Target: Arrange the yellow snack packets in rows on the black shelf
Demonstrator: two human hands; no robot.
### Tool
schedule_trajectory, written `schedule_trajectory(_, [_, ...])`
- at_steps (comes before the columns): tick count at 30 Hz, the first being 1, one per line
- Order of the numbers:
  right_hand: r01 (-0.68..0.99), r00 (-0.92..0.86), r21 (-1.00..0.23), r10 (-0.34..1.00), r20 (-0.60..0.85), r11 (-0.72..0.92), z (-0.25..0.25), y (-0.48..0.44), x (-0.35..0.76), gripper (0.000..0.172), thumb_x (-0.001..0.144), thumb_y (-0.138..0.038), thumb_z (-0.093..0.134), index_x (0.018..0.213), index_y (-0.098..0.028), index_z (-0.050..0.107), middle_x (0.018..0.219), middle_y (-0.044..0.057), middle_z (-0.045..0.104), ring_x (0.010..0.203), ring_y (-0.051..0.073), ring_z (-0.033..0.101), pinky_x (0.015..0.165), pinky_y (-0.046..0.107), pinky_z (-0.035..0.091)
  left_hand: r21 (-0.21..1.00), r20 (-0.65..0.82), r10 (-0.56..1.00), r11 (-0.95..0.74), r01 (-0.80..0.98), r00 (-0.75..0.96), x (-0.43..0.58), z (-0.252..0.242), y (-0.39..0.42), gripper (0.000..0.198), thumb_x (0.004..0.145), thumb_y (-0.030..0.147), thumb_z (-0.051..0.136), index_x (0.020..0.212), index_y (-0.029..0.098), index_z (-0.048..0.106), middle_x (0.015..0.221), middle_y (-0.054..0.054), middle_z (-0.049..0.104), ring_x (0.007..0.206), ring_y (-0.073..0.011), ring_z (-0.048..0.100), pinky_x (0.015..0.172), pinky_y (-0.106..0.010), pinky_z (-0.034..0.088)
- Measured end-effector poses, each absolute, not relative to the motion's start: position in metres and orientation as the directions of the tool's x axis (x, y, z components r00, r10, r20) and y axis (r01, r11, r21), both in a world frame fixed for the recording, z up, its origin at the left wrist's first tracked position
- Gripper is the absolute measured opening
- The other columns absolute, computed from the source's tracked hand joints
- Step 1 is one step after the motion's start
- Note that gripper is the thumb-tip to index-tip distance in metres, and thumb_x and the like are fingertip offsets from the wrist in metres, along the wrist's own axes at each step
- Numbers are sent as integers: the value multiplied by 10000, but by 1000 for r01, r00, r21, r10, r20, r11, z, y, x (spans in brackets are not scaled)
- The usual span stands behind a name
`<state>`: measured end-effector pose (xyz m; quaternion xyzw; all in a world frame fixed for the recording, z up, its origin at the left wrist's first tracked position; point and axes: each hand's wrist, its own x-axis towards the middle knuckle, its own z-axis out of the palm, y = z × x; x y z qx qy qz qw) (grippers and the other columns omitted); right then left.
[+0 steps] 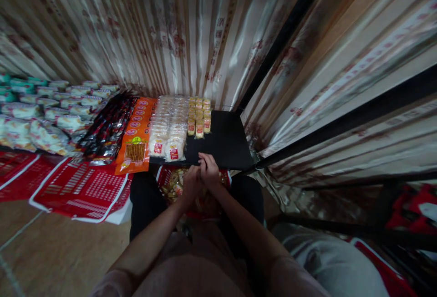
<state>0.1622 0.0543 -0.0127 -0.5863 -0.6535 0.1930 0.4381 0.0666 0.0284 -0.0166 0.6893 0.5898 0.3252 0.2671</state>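
A: how's that red basket [165, 176] look?
B: Pale edging, crammed with shiny wrapped snacks [175, 186], sitting right by the black bench's [223, 140] near edge.
A: And the pose?
B: Left hand [191, 182] and right hand [209, 170] touching above it, forearms [157, 233] angled inward, fingers bent. Can't tell if either's gripping anything tbh.

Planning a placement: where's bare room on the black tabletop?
Largest patch: the black tabletop right of the small yellow packs, out to its right edge. Smaller: between those packs and the right hand, white packs bordering its left. Crowded: farther left, where white packs, orange bags and dark packs sit side by side.
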Motion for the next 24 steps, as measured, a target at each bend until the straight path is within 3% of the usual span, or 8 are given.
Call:
schedule_trajectory(3, [675, -50, -717, 980, 194, 176, -24, 24, 161, 339, 879, -163, 313, 1069, -155, 594, 1013, 98, 639, 937, 170, 588, 873, 305, 449, 735, -14, 984, -111, 669, 178, 57, -30, 2, 247, 873, 166, 361, 982, 167, 583, 990, -95, 636, 940, -184, 587, 831, -293, 438])
schedule_trajectory(7, [894, -231, -444, 917, -324, 69, -37, -2, 167, 311, 874, -155, 361, 1075, -141, 598, 1079, 135, 642, 1000, 210, 597, 864, 316, 434, 594, -429, 891, 155, 789, 148, 46, -49, -17, 294, 885, 212, 366, 1099, 128, 549, 1035, -154, 644, 949, -231, 618, 800, -321, 443])
schedule_trajectory(9, [932, -250, -355, 844, -474, 76, -42, -11, 171, 281, 854, -169, 414, 1044, -122, 616, 1064, 169, 650, 971, 247, 622, 821, 327, 449, 569, -545, 821, 214, 794, 170, 45, -58, -24, 306, 886, 256, 392, 1130, 135, 532, 1031, -149, 654, 938, -231, 629, 782, -308, 446])
schedule_trajectory(16, [936, -244, -348, 802, -545, 47, -54, -20, 173, 344, 826, -143, 435, 1135, -89, 575, 1057, 186, 662, 955, 272, 641, 788, 328, 472, 625, -543, 833, 315, 714, 108, 56, -73, -32, 374, 899, 290, 402, 1241, 151, 460, 1202, -128, 595, 1088, -186, 571, 869, -256, 415])
schedule_trajectory(21, [886, -296, -461, 825, -481, 49, -57, -11, 178, 417, 833, -94, 390, 1220, -135, 541, 1229, 125, 589, 1118, 199, 558, 947, 285, 400, 591, -601, 797, 493, 638, -60, 51, -79, -24, 365, 851, 329, 496, 1143, 115, 546, 1140, -172, 619, 1079, -245, 572, 858, -305, 425])
schedule_trajectory(24, [855, -305, -517, 854, -421, 50, -57, -10, 182, 458, 789, -76, 445, 1236, -115, 535, 1234, 137, 583, 1134, 215, 542, 984, 318, 377, 635, -607, 793, 518, 573, -44, 46, -80, -18, 274, 829, 293, 529, 982, 84, 617, 1039, -187, 654, 1022, -260, 598, 828, -321, 441])
